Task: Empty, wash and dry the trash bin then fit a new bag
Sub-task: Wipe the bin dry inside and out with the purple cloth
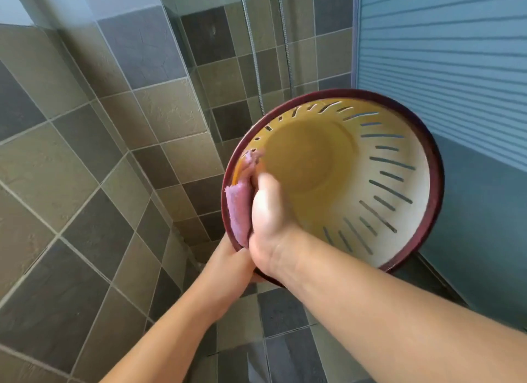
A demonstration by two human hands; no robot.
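Forearms come up bare from the bottom edge, both reaching forward and up toward a trash bin (393,166) held off the ground with its open mouth tipped at the camera. The right hand (269,223) crosses in front of the bin's lower left rim, wrist bent, thumb pointing up into the opening, fingers curled over a pink cloth (238,211) and pressing it against the dark red rim and the inner wall just behind it. The cloth folds over the rim, part inside the bin and part hanging outside. The left hand (232,258) sits just below and behind the right one, mostly hidden by it; it meets the bin's lower outer edge, but how its fingers lie cannot be told. The two hands touch or nearly touch at that corner.

Inside, the bin is cream-coloured with a yellowish round bottom and long narrow slots cut around the wall, through which the blue behind shows. No brand, label or writing can be read on the bin or cloth.

Beyond lie a tiled floor (285,314) and a tiled wall (85,131) in grey and olive, a glass shower panel (199,54), a shower hose (253,51), and a blue ribbed panel (442,54) on the right.
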